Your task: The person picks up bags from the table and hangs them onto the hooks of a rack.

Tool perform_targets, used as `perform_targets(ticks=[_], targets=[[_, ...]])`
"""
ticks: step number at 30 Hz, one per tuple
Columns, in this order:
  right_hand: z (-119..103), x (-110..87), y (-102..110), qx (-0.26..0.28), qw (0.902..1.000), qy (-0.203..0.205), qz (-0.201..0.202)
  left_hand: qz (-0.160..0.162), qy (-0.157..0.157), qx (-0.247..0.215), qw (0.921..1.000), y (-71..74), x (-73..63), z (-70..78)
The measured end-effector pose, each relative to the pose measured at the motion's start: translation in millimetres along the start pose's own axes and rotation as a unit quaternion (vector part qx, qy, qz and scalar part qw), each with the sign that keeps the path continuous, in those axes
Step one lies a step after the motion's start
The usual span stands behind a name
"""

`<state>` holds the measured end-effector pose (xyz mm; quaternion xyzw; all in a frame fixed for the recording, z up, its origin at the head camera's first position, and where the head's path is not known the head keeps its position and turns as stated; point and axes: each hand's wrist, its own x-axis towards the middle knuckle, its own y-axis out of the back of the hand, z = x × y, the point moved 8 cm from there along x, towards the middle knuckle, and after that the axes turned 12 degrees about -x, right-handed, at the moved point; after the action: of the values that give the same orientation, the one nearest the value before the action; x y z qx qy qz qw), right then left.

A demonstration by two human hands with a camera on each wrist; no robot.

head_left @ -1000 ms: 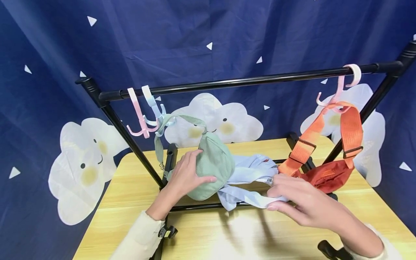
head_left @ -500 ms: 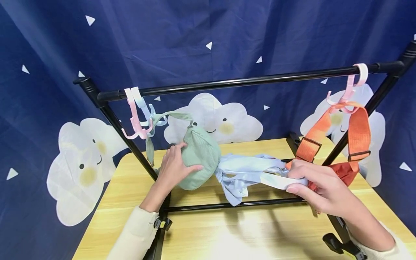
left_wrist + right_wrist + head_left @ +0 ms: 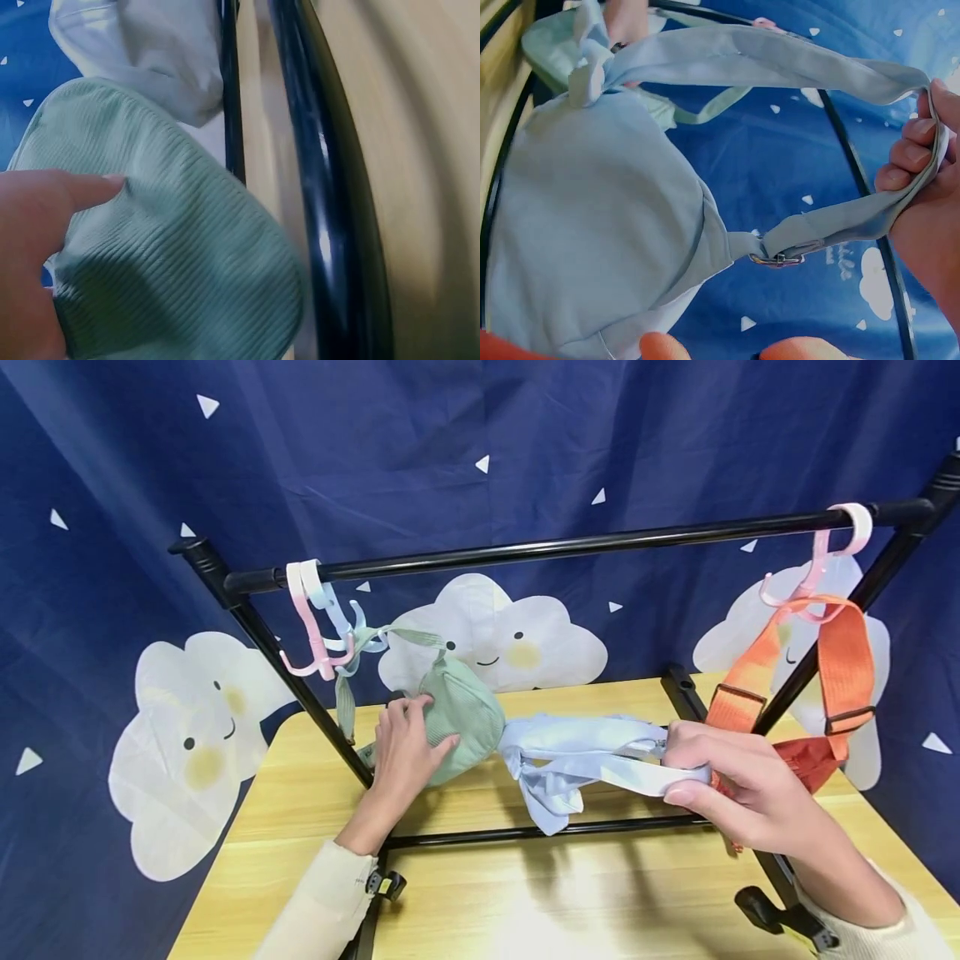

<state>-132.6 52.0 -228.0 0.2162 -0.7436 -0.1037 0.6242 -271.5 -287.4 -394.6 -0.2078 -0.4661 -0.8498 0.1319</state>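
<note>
My left hand [image 3: 405, 752] grips the side of a green ribbed sling bag [image 3: 467, 714], with the thumb across its front. In the left wrist view, a fingertip presses into the bag's ribbed fabric [image 3: 187, 232]. The green strap [image 3: 416, 637] loops over a blue hook hanger [image 3: 337, 620]. To the right, my right hand [image 3: 742, 789] holds the strap [image 3: 633, 775] of a light blue sling bag [image 3: 555, 737]. This strap is drawn out into a loop in the right wrist view, with my fingers curled round its far end; a knot [image 3: 589, 71] shows near the bag.
A black rail [image 3: 562, 552] spans the rack. At its left is a pink hook hanger [image 3: 310, 618]; at its right, another pink hanger [image 3: 817, 560] bears an orange strap [image 3: 847, 668] with a red bag [image 3: 810, 762]. A lower bar [image 3: 480, 837] crosses above the wooden table [image 3: 525, 902].
My right hand has pulled the blue strap rightward, and the right hanger with the red bag has slid right. My left hand and the green bag have shifted left, with the left hangers.
</note>
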Motion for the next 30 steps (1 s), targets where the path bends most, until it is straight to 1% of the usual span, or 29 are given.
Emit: perform_targets(ticks=[4,7,9,12,14,16,19,22,23,25,26,28,30], targets=[[-3,16.0,2,0.019,0.9995,0.019,0.018,0.037,-0.005,0.017,0.9992,4.1,-0.1,0.5],[-2,27.0,6,0.02,0.9991,0.02,0.031,0.048,-0.011,0.027,0.9984,4.7,-0.9,3.8],[2,32.7,11,0.01,0.999,0.006,0.042,0.048,-0.022,0.016,0.9985,5.0,-2.8,10.2],[13,40.3,22,-0.015,0.9978,-0.038,0.053,0.041,-0.05,-0.027,0.9975,7.2,-7.3,26.6],[22,45.8,29,-0.03,0.9948,-0.085,0.047,0.034,-0.069,-0.057,0.9954,9.4,-10.7,38.8],[29,51.6,34,-0.038,0.9899,-0.13,0.043,0.026,-0.084,-0.078,0.9931,12.4,-13.7,50.8],[34,59.3,37,-0.045,0.9805,-0.188,0.036,0.013,-0.094,-0.096,0.9908,17.9,-18.6,66.9],[34,66.2,35,-0.056,0.9736,-0.219,0.028,-0.009,-0.106,-0.127,0.9862,23.8,-23.0,83.0],[33,68.3,33,-0.063,0.972,-0.225,0.021,-0.022,-0.111,-0.144,0.9832,26.1,-24.5,88.7],[32,72.0,29,-0.072,0.969,-0.236,0.009,-0.056,-0.119,-0.187,0.9735,30.9,-27.4,100.9],[31,73.8,26,-0.071,0.969,-0.237,0.004,-0.075,-0.124,-0.211,0.9667,34.1,-28.8,107.7],[30,76.8,23,-0.067,0.9678,-0.243,-0.004,-0.112,-0.132,-0.257,0.9508,42.6,-31.7,121.8],[30,79.7,21,-0.06,0.9663,-0.25,-0.011,-0.147,-0.143,-0.297,0.9325,53.2,-34.5,136.9]])
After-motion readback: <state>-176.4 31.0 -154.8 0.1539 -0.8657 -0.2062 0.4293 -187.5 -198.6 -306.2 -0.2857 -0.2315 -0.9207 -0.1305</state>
